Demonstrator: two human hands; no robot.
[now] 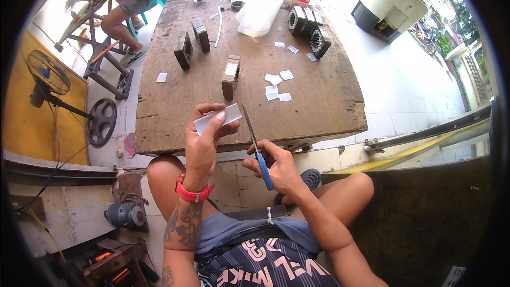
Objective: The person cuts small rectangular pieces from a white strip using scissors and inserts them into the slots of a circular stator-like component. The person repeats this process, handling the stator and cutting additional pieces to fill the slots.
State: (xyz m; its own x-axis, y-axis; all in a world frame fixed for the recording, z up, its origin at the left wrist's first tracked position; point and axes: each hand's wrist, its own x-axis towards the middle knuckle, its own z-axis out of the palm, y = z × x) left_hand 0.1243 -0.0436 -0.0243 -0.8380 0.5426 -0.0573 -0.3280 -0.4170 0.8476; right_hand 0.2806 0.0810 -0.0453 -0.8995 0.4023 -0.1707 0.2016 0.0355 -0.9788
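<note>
Pinching the white strip (232,112), here's the left hand (203,141), nearest it, the strip's long axis slanted up rightward; beyond stands 1 upright block (230,79) on the counter (313,111). Just right, nothing between, the blue-handled scissors (261,161) point away, held in the right hand (280,162); small white pieces (273,79) lie past them.

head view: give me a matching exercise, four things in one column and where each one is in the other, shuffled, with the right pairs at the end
Things
1. scissors
2. white strip
3. curled translucent sheet
4. fan

Places
A. lying on the table
B. in the right hand
C. standing to the left of the table
D. in the left hand

Right pairs: 1-B, 2-D, 3-A, 4-C
</note>
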